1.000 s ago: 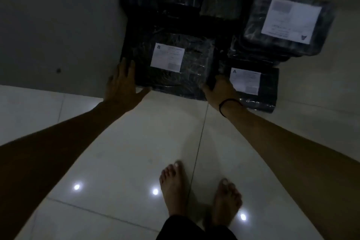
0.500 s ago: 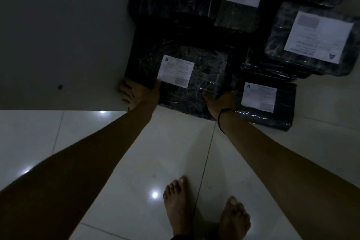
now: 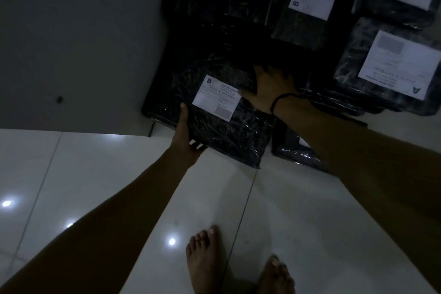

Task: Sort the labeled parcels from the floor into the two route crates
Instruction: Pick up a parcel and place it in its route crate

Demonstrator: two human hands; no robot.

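The pale tiled floor (image 3: 298, 210) and the pile of black parcels (image 3: 298, 21) against the grey wall (image 3: 78, 38) look the same as half a second ago; the change is at the front of the pile. The B parcel (image 3: 226, 136), which lay flat with both hands at its near edge, now sits skewed, and its near corner seems raised off the tiles. The left hand (image 3: 185, 136) has slid to the near left corner and grasps it, thumb on top and fingers underneath. The right hand (image 3: 269, 88) has travelled across the wrap and lies palm down beside the label (image 3: 216, 98); its fingertips fade into the dark, so whether they hook the far edge cannot be told. The pick-up looks begun, and by its letter this parcel is meant for route B, though neither crate is in view
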